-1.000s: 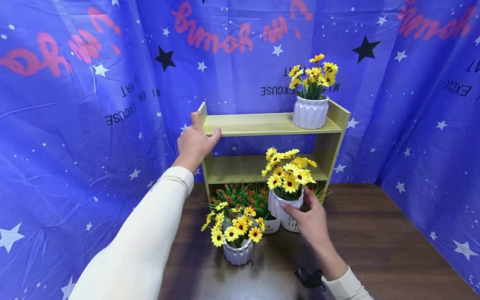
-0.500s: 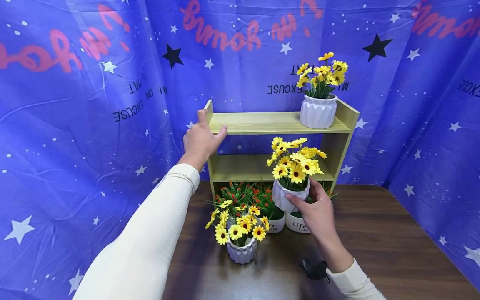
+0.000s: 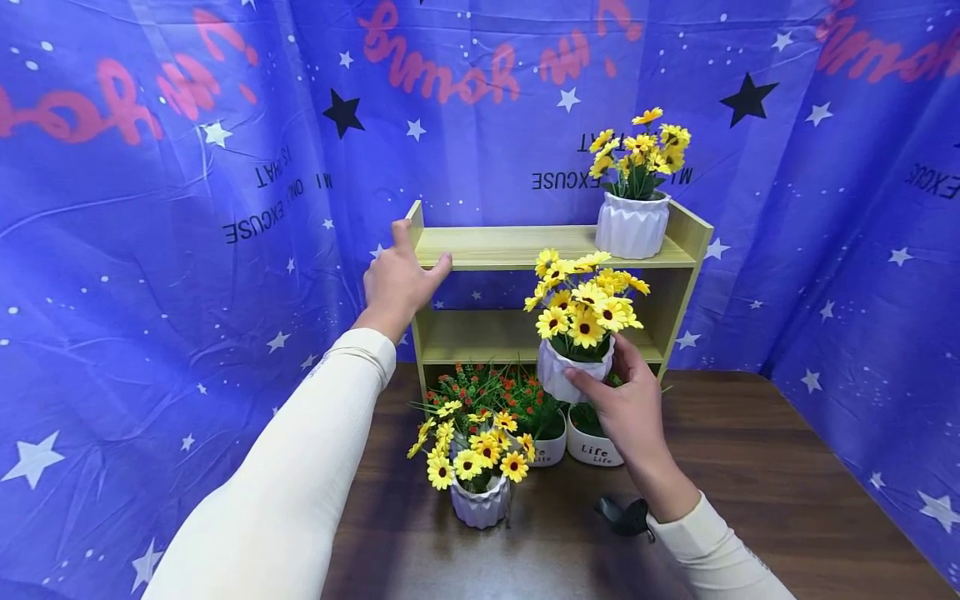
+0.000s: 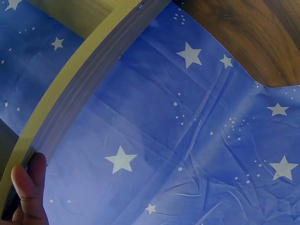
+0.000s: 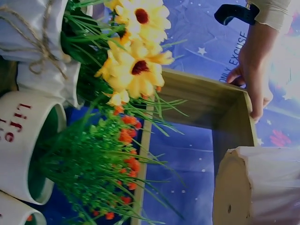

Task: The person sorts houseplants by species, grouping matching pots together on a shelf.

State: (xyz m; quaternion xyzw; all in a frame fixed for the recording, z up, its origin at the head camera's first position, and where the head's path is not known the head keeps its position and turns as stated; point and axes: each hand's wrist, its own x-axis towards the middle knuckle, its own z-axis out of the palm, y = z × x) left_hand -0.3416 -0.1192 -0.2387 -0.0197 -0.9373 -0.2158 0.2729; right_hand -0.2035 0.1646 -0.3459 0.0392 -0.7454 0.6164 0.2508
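My right hand [image 3: 633, 412] grips a white fluted flowerpot [image 3: 573, 375] of yellow artificial daisies, thumb on its near side. The pot is raised in front of the shelf's middle board; the right wrist view shows its underside with a small hole. My left hand [image 3: 401, 283] holds the upper left corner of a light wooden shelf [image 3: 510, 246], thumb at the front edge of the top board. In the left wrist view, fingers [image 4: 38, 173] lie along the outer face of its side panel. A matching daisy pot [image 3: 633, 225] stands at the right end of the top board.
Another daisy pot [image 3: 480, 504] stands on the dark wooden table [image 3: 750, 483]. Behind it, white "Life" pots [image 3: 595, 446] hold grass with red-orange flowers at the shelf's foot. A blue star-printed curtain [image 3: 187, 333] surrounds the table. A black strap [image 3: 624, 515] hangs at my right wrist.
My right hand has lifted the daisy pot higher, uncovering more of the "Life" pot below. The left hand stays at the shelf corner. The head view has shifted slightly.
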